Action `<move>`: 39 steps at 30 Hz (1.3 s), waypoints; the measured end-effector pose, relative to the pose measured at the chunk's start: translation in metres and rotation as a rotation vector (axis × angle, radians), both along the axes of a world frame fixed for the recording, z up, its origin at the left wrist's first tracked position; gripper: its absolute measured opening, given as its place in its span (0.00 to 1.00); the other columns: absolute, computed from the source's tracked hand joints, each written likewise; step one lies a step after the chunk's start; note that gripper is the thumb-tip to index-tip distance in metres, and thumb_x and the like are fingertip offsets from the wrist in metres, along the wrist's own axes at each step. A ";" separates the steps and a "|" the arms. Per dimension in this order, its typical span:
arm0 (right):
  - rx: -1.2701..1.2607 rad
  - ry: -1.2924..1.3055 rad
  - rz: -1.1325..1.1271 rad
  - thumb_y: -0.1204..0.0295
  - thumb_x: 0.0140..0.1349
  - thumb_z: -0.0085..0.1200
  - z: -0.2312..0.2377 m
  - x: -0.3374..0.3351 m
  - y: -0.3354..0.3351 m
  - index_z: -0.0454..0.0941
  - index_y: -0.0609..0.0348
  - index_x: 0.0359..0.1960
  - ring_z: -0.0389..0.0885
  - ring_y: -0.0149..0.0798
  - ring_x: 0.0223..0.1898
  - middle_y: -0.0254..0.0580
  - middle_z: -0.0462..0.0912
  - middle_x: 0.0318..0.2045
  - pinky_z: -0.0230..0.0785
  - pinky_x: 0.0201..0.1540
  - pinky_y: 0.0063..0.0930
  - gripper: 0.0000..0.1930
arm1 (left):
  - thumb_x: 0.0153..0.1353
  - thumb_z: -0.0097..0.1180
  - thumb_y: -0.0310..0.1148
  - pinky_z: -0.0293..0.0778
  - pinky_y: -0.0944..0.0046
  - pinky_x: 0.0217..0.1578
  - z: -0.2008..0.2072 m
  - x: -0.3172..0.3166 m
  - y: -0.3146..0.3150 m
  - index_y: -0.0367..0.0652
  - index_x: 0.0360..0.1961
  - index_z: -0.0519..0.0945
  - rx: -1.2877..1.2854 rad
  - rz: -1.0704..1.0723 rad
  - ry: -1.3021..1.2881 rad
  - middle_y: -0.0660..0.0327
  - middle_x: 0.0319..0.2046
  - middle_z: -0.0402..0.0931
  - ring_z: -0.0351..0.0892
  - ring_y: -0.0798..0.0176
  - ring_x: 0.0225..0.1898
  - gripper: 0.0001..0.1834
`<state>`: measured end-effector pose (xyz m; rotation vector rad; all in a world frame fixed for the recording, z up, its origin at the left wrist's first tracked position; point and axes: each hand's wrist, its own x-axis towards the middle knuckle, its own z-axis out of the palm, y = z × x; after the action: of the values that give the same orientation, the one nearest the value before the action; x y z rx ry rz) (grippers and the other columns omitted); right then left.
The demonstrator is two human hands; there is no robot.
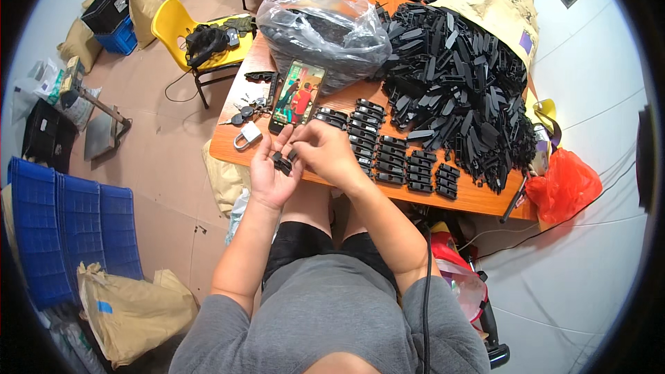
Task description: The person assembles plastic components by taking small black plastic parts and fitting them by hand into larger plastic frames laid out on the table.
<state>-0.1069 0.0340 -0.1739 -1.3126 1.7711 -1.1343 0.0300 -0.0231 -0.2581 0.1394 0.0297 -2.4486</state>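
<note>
Over the table's front edge, my left hand [270, 179] is turned palm up with its fingers curled around small black plastic parts [280, 163]. My right hand [324, 154] meets it from the right, thumb and fingertips pinched on another small black piece [292, 155]; its exact shape is too small to tell. Just right of my hands, black plastic clip-like pieces [390, 159] lie in several neat columns. A big heap of loose, long black plastic parts [457, 76] covers the table behind them. A smartphone [298, 93] with a lit screen leans beyond my hands.
On the orange-brown table [232, 107] are a padlock [247, 136], keys [242, 114] and a clear plastic bag [325, 34] of black parts. A woven sack [499, 7] lies by the heap. A red bag [564, 187] hangs right. Left are a yellow chair [170, 31] and blue crates [76, 228].
</note>
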 end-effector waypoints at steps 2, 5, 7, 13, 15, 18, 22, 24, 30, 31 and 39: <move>-0.032 -0.273 -0.128 0.74 0.54 0.60 -0.018 -0.013 -0.001 0.78 0.65 0.30 0.81 0.30 0.27 0.41 0.83 0.24 0.75 0.31 0.28 0.07 | 0.73 0.35 0.47 0.67 0.49 0.62 0.007 -0.001 0.002 0.35 0.55 0.72 0.032 -0.006 0.000 0.47 0.56 0.73 0.71 0.49 0.60 0.26; -0.036 -0.632 -0.116 0.76 0.59 0.58 -0.025 -0.028 0.001 0.75 0.62 0.35 0.81 0.27 0.30 0.37 0.82 0.32 0.76 0.27 0.21 0.05 | 0.73 0.36 0.46 0.64 0.47 0.64 0.020 -0.001 0.006 0.33 0.54 0.72 0.122 0.094 -0.187 0.44 0.56 0.72 0.69 0.46 0.61 0.25; 0.000 -0.682 -0.150 0.78 0.60 0.56 -0.021 -0.034 0.001 0.75 0.63 0.37 0.82 0.29 0.32 0.39 0.81 0.34 0.78 0.29 0.22 0.05 | 0.73 0.37 0.44 0.62 0.47 0.66 0.017 0.005 0.005 0.32 0.53 0.72 0.120 0.103 -0.170 0.42 0.56 0.72 0.67 0.44 0.63 0.24; 0.042 -0.550 -0.203 0.80 0.62 0.54 -0.029 -0.044 -0.001 0.77 0.67 0.43 0.82 0.30 0.32 0.39 0.82 0.34 0.78 0.31 0.21 0.08 | 0.73 0.38 0.44 0.64 0.48 0.65 0.006 0.017 0.000 0.32 0.51 0.74 0.101 0.126 -0.178 0.43 0.57 0.72 0.67 0.45 0.63 0.24; 0.055 -0.517 -0.214 0.81 0.63 0.53 -0.033 -0.043 -0.001 0.79 0.66 0.44 0.82 0.29 0.32 0.38 0.82 0.34 0.78 0.32 0.20 0.09 | 0.73 0.38 0.44 0.65 0.48 0.64 0.002 0.021 -0.002 0.32 0.51 0.74 0.098 0.123 -0.154 0.43 0.56 0.72 0.67 0.45 0.63 0.24; 0.060 -0.438 -0.227 0.79 0.63 0.54 -0.038 -0.041 -0.002 0.80 0.65 0.41 0.81 0.28 0.31 0.36 0.82 0.32 0.77 0.30 0.20 0.07 | 0.73 0.38 0.44 0.66 0.48 0.64 0.001 0.023 -0.002 0.32 0.51 0.74 0.087 0.119 -0.128 0.43 0.56 0.72 0.67 0.45 0.63 0.24; 0.230 -0.237 -0.259 0.76 0.61 0.57 -0.036 -0.038 -0.008 0.82 0.64 0.36 0.81 0.26 0.28 0.37 0.83 0.28 0.75 0.24 0.21 0.05 | 0.73 0.38 0.44 0.66 0.49 0.64 -0.001 0.026 -0.003 0.32 0.51 0.74 0.083 0.118 -0.109 0.43 0.56 0.73 0.68 0.45 0.63 0.23; 0.292 -0.236 -0.282 0.75 0.59 0.59 -0.039 -0.039 -0.014 0.83 0.63 0.35 0.81 0.26 0.27 0.39 0.84 0.26 0.75 0.22 0.22 0.05 | 0.73 0.38 0.44 0.66 0.49 0.64 -0.002 0.026 -0.003 0.32 0.51 0.74 0.088 0.123 -0.121 0.43 0.56 0.73 0.68 0.46 0.63 0.23; 0.342 0.126 -0.218 0.71 0.54 0.60 -0.065 -0.046 -0.033 0.85 0.58 0.30 0.85 0.46 0.35 0.48 0.86 0.30 0.76 0.38 0.38 0.05 | 0.73 0.38 0.44 0.66 0.50 0.64 -0.003 0.029 -0.004 0.33 0.50 0.75 0.088 0.123 -0.125 0.44 0.55 0.73 0.68 0.46 0.63 0.24; 0.330 0.172 -0.216 0.71 0.53 0.60 -0.064 -0.045 -0.034 0.84 0.59 0.29 0.84 0.49 0.37 0.50 0.85 0.31 0.74 0.42 0.39 0.06 | 0.73 0.38 0.44 0.66 0.50 0.64 -0.004 0.030 -0.004 0.33 0.50 0.75 0.086 0.123 -0.119 0.44 0.55 0.74 0.68 0.46 0.63 0.24; 0.340 0.328 -0.204 0.74 0.50 0.55 -0.062 -0.039 -0.043 0.84 0.59 0.29 0.83 0.55 0.40 0.56 0.84 0.32 0.73 0.46 0.43 0.07 | 0.73 0.37 0.44 0.66 0.50 0.64 -0.005 0.031 -0.006 0.33 0.50 0.76 0.087 0.119 -0.100 0.44 0.55 0.74 0.68 0.46 0.63 0.24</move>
<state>-0.1462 -0.0088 -0.2360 -1.1773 2.2631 -0.6996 0.0610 -0.0289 -0.2632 0.2899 0.0982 -2.3193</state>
